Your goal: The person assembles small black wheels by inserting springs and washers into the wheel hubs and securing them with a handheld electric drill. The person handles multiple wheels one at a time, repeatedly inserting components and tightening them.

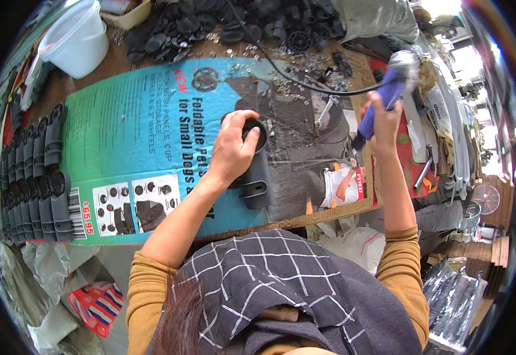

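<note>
My left hand (233, 148) is closed around the upper end of a black plastic tubular part (257, 183), its thumb resting by the round opening. The part lies on a flattened printed cardboard sheet (122, 142), its slotted end toward me. Off to the right, my right hand (382, 121) grips a blue handheld power tool (388, 89) with a silvery end, lifted over the table's right side and smeared by motion. A black cord (305, 87) curves from far back toward the tool. Between the hands, a metal bolt-like piece (328, 111) lies on the cardboard.
Rows of similar black parts (45, 201) stand at the left edge. A heap of black plastic pieces (210, 23) covers the back, with small metal bits (293, 77) scattered before it. A white bucket (77, 41) stands back left; a plastic sack (376, 21) sits back right.
</note>
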`<state>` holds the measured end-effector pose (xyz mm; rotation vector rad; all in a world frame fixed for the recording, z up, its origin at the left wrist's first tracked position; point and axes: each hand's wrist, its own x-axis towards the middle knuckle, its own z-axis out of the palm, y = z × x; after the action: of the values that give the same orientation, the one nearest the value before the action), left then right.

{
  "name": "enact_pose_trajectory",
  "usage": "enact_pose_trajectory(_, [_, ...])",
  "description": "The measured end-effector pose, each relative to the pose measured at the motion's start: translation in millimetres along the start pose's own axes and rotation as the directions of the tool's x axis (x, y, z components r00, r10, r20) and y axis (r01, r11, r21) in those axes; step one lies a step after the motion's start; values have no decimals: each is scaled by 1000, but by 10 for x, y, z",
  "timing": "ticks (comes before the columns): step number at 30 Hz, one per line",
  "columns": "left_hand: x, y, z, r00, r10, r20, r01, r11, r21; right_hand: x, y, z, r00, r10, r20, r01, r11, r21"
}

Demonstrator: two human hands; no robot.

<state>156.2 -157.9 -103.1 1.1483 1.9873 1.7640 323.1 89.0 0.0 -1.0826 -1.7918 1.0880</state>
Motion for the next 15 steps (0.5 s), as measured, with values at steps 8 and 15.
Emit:
enact_pose_trajectory(8, [111, 177, 110, 997, -16, -70, 23, 995, 102, -95, 957, -485, 852, -522, 43, 282, 388, -877])
enact_pose_trajectory(15, [453, 720, 815, 987, 161, -17, -162, 982, -99, -905, 22, 187, 826, 444, 347, -516, 843, 152])
